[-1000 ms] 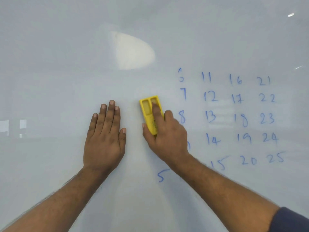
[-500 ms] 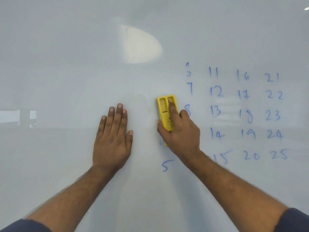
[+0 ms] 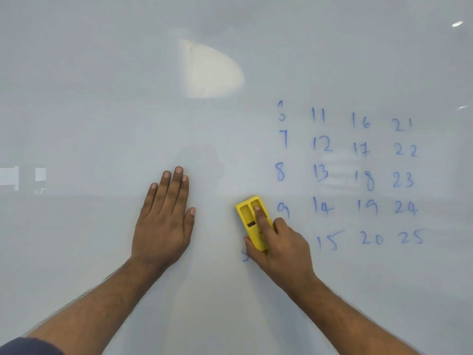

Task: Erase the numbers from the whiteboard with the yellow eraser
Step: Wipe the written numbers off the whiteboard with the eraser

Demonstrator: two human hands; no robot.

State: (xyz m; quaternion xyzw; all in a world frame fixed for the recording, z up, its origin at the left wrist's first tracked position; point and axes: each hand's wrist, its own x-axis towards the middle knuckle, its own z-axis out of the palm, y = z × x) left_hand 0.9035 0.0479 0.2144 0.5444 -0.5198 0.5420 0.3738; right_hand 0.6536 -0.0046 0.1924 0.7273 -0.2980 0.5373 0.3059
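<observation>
**Eraser held low on the board, numbers to its right**

A dark sleeve (image 3: 23, 345) shows at the left forearm. The left hand (image 3: 163, 221) lies flat on the whiteboard (image 3: 102, 98), fingers straight and close together, thumb a little apart. Just right of it, the right hand (image 3: 281, 249) grips the eraser (image 3: 252, 221) against the board, forefinger stretched along its back, thumb on its left edge. A partly hidden blue mark (image 3: 245, 257) peeks out beside that thumb. Right of the eraser and beyond the right hand stand the numbers (image 3: 358, 175): 7, 8, 9 nearest, then columns 11–15, 16–20, 21–25. Far above the hands, a pale reflection (image 3: 212, 70) glows
</observation>
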